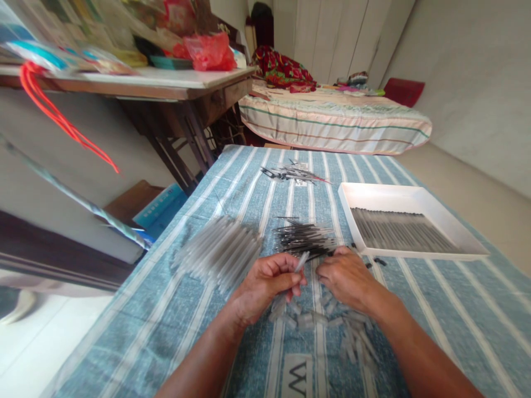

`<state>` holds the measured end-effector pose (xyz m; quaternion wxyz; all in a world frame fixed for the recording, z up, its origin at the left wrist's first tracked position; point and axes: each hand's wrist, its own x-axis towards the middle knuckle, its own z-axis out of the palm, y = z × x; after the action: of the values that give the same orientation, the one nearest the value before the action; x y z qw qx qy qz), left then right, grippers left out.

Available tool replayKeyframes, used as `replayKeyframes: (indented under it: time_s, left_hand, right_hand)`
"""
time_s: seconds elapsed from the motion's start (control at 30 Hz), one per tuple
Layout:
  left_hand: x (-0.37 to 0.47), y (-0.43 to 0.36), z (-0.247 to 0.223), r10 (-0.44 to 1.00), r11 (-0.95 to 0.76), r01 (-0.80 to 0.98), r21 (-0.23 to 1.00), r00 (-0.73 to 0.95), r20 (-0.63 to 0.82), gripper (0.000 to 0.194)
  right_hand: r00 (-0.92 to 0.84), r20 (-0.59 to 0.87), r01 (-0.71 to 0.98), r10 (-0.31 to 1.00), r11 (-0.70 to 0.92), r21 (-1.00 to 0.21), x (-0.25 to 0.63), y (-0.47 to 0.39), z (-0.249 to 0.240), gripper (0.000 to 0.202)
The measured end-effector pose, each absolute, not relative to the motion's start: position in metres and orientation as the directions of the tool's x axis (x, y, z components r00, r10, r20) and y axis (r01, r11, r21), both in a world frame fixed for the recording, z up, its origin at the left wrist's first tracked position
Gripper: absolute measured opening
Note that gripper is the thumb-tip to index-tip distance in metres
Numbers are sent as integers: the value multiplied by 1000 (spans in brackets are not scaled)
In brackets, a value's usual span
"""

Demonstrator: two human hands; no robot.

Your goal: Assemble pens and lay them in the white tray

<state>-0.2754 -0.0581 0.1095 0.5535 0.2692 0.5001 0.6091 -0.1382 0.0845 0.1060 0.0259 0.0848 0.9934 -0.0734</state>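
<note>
I'm apparently assembling, my left fingers (287, 282) pinching a clear piece (302, 260), my right fingers' (327, 269) hold unclear, next probably needing the rods (302, 236).

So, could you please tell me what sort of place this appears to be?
Probably a bedroom in a home: there is what looks like a bed at the back, a red floral cloth bunched on it, and tall pale cupboard-like doors behind.

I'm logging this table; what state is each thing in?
Left hand: closed on tube
Tube: tilted
Right hand: curled, hold unclear
Tray: open, part filled
Rods: lined up
Grey tubes: side by side
Dark sticks: loosely heaped
Far sticks: loosely piled
Short pieces: scattered
Cloth: spread out
</note>
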Motion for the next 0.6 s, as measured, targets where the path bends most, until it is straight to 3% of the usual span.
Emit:
replayKeyframes:
  time_s: [0.13,0.23,0.3,0.4,0.5,0.6]
  left_hand:
    - [-274,-58,108,943,127,-390,912,-238,-233,7]
    - [-274,-58,108,942,125,-379,917,-244,-229,7]
    - [-274,-59,108,942,128,-373,919,-243,-230,7]
    - [-274,-59,109,938,141,-365,920,-248,-242,7]
    - [-273,-59,110,934,155,-351,923,-252,-252,5]
    - [-273,-59,110,937,166,-344,924,-237,-257,6]
  right_hand:
    - [-970,-118,219,212,974,-58,-139,81,102,23]
    - [-973,-55,230,226,968,-98,-140,83,99,20]
    - [-964,63,238,257,945,-223,-141,84,98,17]
    - [-893,212,238,396,818,-524,-141,83,98,13]
    - [-828,197,160,525,558,-814,-140,81,96,5]
    - [-807,114,21,579,222,-975,-139,80,93,10]
